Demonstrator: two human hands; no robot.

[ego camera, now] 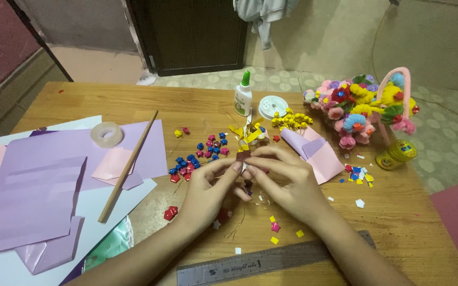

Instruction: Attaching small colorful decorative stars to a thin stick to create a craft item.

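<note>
My left hand (209,189) and my right hand (286,182) meet at the middle of the wooden table (409,222). Their fingertips pinch a small dark red folded paper piece (243,157) between them. Just beyond the fingers lie yellow paper strips (247,133). Small red, blue and pink paper stars (200,155) are scattered to the left of the hands. One red star (170,213) lies near my left wrist.
Lilac and pink paper sheets (43,185), a tape roll (105,133) and a wooden stick (128,166) lie at left. A glue bottle (243,96), a wire spool (273,106), a pipe-cleaner flower basket (369,108) and a yellow jar (396,153) stand behind. A metal ruler (261,262) lies near me.
</note>
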